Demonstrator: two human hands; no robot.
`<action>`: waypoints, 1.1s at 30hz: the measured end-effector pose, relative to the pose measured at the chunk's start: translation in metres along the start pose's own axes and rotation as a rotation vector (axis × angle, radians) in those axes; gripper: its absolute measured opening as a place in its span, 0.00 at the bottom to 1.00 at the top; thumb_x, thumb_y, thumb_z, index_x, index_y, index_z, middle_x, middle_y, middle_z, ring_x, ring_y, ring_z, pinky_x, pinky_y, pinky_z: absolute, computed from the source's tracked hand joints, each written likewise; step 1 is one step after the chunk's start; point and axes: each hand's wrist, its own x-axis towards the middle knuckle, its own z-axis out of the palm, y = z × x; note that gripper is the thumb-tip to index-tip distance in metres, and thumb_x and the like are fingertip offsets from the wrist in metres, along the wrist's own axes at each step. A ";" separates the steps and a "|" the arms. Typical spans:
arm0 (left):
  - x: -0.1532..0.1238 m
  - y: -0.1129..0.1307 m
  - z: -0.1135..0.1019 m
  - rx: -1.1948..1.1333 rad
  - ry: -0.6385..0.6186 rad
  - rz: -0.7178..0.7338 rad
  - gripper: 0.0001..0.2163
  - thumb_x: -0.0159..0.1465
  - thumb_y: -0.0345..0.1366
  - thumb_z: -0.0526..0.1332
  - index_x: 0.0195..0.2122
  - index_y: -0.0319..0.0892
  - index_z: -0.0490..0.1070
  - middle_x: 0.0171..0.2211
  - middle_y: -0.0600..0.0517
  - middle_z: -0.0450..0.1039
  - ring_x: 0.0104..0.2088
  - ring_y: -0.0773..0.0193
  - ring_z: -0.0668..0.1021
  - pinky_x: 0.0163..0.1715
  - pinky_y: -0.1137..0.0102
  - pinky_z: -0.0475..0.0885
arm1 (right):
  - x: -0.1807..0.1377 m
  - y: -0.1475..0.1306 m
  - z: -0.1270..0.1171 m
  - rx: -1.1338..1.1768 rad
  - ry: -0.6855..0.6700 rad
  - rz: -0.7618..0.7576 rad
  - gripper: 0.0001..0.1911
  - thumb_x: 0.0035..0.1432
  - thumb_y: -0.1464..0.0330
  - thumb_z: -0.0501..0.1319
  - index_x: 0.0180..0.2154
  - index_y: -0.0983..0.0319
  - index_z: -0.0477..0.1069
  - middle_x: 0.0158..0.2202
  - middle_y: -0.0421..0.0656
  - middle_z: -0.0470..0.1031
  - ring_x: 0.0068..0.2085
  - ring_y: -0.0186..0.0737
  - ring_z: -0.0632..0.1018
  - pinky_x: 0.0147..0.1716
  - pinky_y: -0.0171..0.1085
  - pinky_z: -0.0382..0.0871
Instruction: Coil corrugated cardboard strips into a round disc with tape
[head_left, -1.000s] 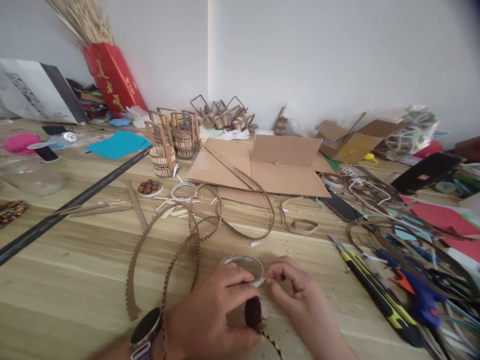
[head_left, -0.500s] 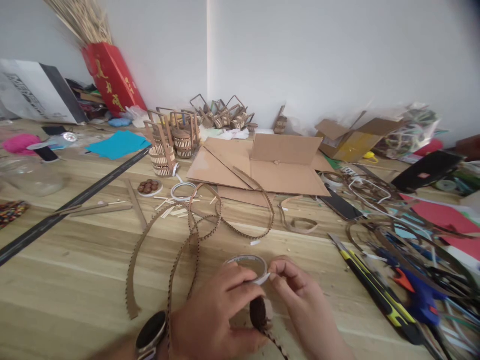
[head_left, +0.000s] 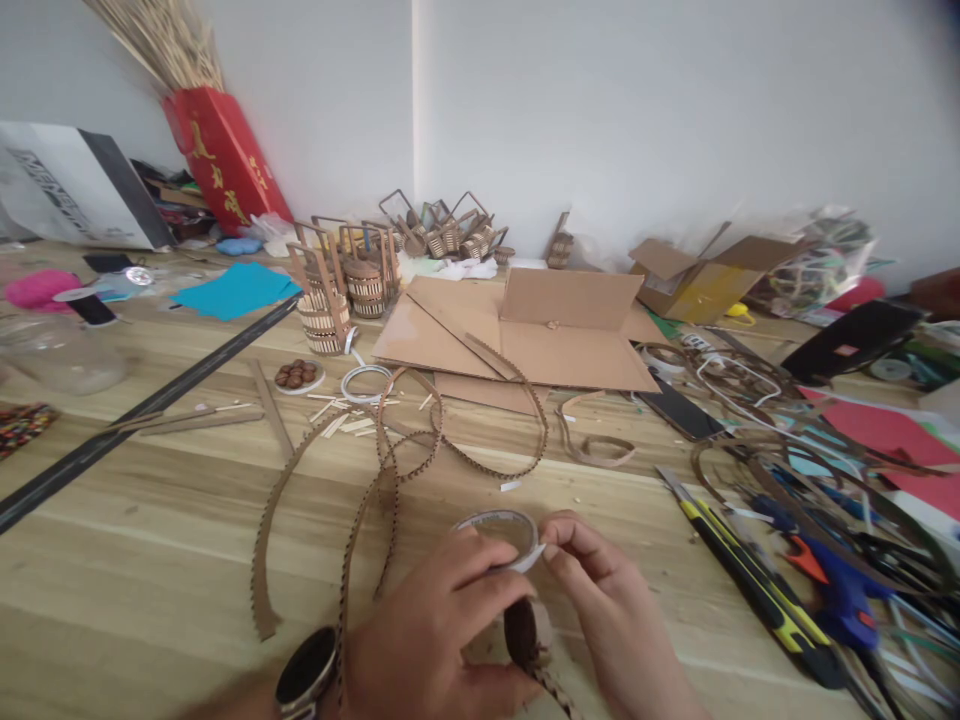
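Wooden table (head_left: 150,540), tape roll (head_left: 498,522) in fingers (head_left: 472,562), gold-lettered red box (head_left: 229,170)

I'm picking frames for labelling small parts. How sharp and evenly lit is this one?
Head view: soft, even light with faint shadows and no glare; the tape roll between the left hand and right hand reads fairly clearly; the blue glue gun and clutter toward the right edge smear; wide-angle stretch at the borders, dark top-right corner.

The dark roll (head_left: 520,632) seems partly hidden between both hands.
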 end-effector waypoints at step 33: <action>-0.001 -0.021 0.005 0.148 -0.052 -0.118 0.19 0.64 0.51 0.61 0.44 0.40 0.75 0.57 0.40 0.66 0.57 0.44 0.64 0.57 0.49 0.64 | 0.004 0.002 -0.006 0.599 0.034 0.187 0.13 0.41 0.60 0.76 0.27 0.58 0.77 0.27 0.39 0.71 0.32 0.37 0.69 0.35 0.35 0.64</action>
